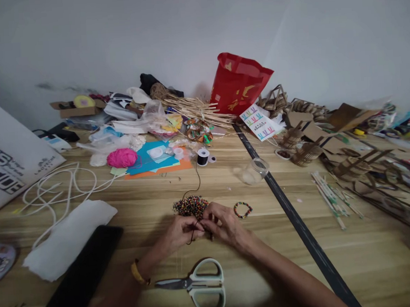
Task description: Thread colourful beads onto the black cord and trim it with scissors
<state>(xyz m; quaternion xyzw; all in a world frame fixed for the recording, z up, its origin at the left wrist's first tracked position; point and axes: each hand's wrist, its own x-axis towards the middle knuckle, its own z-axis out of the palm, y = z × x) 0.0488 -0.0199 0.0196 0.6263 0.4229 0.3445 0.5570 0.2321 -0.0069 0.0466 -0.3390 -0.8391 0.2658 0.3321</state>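
At the near side of a heap of small multicoloured beads (pixel 190 205), my two hands meet with fingertips almost touching. My left hand (pixel 182 230) pinches a thin black cord (pixel 193 229). Beside it, my right hand (pixel 223 222) has thumb and forefinger closed at the same cord; a bead between them cannot be made out. The cord runs back past the heap to a black spool (pixel 202 157). Right of my right hand lies a round beaded bracelet (pixel 243 210). Scissors with pale handles (pixel 206 283) rest nearer to me, blades pointing left.
A clear jar (pixel 255 171) stands beside a dark strip (pixel 299 217) across the table. A black phone-like slab (pixel 82 274), white cloth (pixel 71 236) and white rope (pixel 66 194) lie left. Pink yarn (pixel 122 157), a red bag (pixel 239 84) and small woven baskets (pixel 305 152) are farther back.
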